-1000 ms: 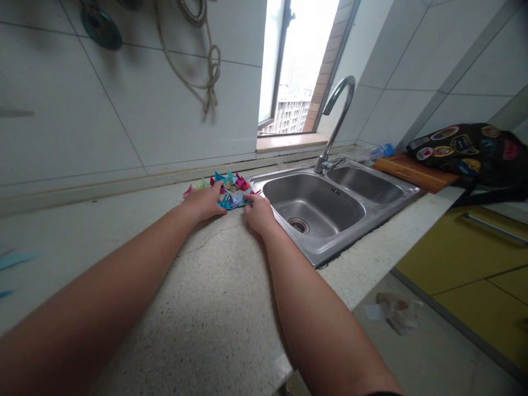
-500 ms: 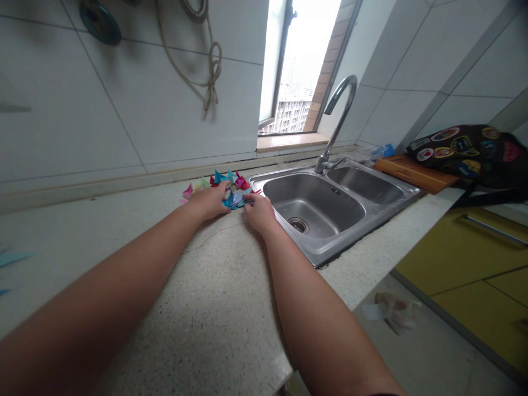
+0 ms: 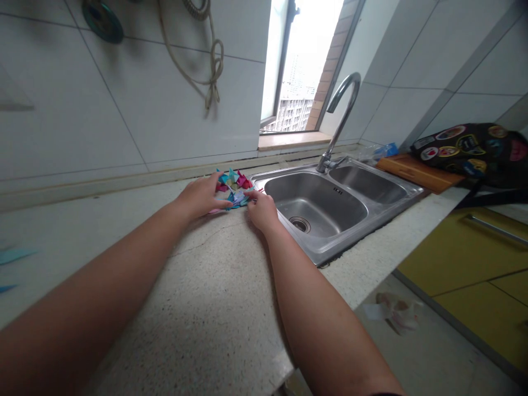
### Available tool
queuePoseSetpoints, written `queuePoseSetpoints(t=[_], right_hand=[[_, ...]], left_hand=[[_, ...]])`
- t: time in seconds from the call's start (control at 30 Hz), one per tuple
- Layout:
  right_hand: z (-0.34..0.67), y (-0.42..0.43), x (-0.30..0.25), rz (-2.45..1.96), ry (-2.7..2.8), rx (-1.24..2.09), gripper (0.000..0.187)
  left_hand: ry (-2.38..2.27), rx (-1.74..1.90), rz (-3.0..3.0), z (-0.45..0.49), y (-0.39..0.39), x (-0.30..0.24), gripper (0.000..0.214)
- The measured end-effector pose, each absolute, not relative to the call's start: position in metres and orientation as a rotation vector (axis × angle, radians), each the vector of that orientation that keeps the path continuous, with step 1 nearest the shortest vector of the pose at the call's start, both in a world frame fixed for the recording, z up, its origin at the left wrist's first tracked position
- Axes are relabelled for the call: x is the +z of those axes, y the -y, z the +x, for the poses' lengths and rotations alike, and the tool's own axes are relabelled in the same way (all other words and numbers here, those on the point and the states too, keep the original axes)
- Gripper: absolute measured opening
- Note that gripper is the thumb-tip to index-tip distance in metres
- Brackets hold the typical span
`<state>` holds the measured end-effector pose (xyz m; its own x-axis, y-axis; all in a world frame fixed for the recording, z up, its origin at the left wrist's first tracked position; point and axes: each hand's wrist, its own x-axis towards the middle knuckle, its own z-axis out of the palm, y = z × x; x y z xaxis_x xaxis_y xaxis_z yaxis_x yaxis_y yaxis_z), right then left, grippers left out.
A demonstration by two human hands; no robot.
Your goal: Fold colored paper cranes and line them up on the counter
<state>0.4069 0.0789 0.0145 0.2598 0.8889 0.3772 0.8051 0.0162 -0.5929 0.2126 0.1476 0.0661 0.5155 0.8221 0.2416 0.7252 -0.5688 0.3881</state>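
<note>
1. So, origami cluster (image 3: 234, 186) (small folded-paper pieces) sits on the countertop (image 3: 214, 308), right by the left end of the double-bowl sink (image 3: 322, 195), between both hands.
2. Left hand (image 3: 202, 197): thumb and fingers spread, curved round the cluster's left side, partly hiding it.
3. Right hand (image 3: 263, 210): fingers curled, index pointing in at the cluster's right side. Can't tell if it's pinching paper.
4. Main risk, my read: a push too far right sends pieces over the rim into the bowl; any water there would soften them.
5. Second risk: squeezing from both sides could crush or tangle the points. Window (image 3: 303, 82) looks open, so a draught might shift loose pieces.
6. Materials: paper is thin, sharp-creased, pointed; teal, magenta, pale tones. Counter is hard, speckled, stone-like, with a thin crack line. Sink is smooth steel, rounded corners; faucet (image 3: 348, 99) is a chromed gooseneck.
</note>
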Motion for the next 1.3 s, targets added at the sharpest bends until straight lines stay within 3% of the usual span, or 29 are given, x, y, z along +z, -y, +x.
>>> queuePoseSetpoints(t=[0.13, 0.37, 0.63, 0.77, 0.9, 1.13, 1.3], right_hand=[[0.405, -0.077, 0.016, -1.761, 1.593, 0.12, 0.044], [0.404, -0.078, 0.014, -1.772, 1.626, 0.094, 0.04], [0.406, -0.083, 0.009, -1.776, 1.581, 0.13, 0.041], [0.408, -0.086, 0.007, -1.793, 1.531, 0.168, 0.04], [0.409, -0.088, 0.005, -1.794, 1.508, 0.19, 0.04], [0.407, -0.083, 0.008, -1.785, 1.552, 0.165, 0.04], [0.405, -0.081, 0.01, -1.754, 1.642, 0.097, 0.041]], left_hand=[[-1.302, 0.812, 2.472, 0.172, -0.144, 0.059, 0.096], [-1.424, 0.803, 2.366, 0.136, -0.143, 0.029, 0.079], [-1.662, 0.642, 2.226, 0.109, -0.15, 0.017, 0.099], [-1.735, 0.624, 2.137, 0.096, -0.152, 0.007, 0.079], [-1.575, 0.634, 2.059, 0.101, -0.147, 0.012, 0.058], [-1.184, 0.863, 1.621, 0.131, -0.13, 0.028, 0.067], [-1.227, 0.927, 1.569, 0.15, -0.131, 0.031, 0.06]])
